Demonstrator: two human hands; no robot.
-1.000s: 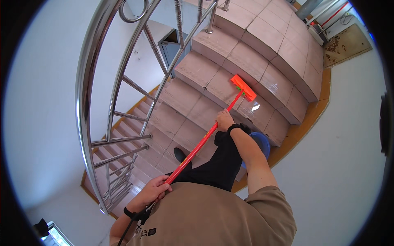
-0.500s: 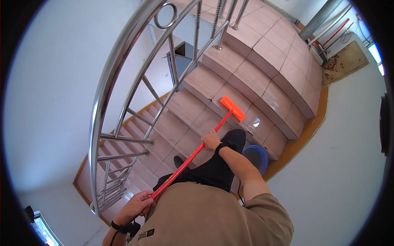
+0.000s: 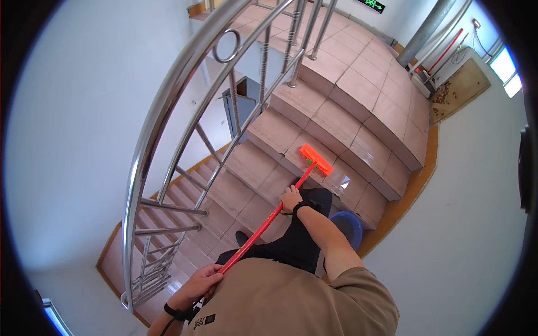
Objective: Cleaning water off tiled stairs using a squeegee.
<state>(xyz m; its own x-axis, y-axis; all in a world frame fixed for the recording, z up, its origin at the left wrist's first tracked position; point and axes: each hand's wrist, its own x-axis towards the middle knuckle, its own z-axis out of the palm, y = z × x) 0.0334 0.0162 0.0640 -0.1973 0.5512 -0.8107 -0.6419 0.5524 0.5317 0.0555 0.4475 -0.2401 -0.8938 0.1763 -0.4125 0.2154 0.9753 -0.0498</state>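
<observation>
Both my hands hold a long-handled floor scrub brush (image 3: 265, 225) with a red pole and an orange head. My left hand (image 3: 203, 281) is closed round the pole's near end, close to my waist. Farther up the pole, my right hand (image 3: 291, 199) grips it below the head. The orange brush head (image 3: 315, 160) has green bristles showing along its edge and is over a tiled stair step (image 3: 291, 159); whether the bristles press on the tile I cannot tell. A shiny wet-looking patch (image 3: 344, 182) lies just right of the head.
A blue basin (image 3: 352, 227) stands on the steps by my right leg. A curved metal railing (image 3: 147, 134) runs along the left, with stairs going down (image 3: 178, 197) beyond it. Up on the landing (image 3: 358, 61), a dustpan (image 3: 421, 84) and poles lean by the right wall.
The view has tipped slightly upward, so more of the landing shows. The brush head's bristles have come into sight. Both hands keep their grip on the pole.
</observation>
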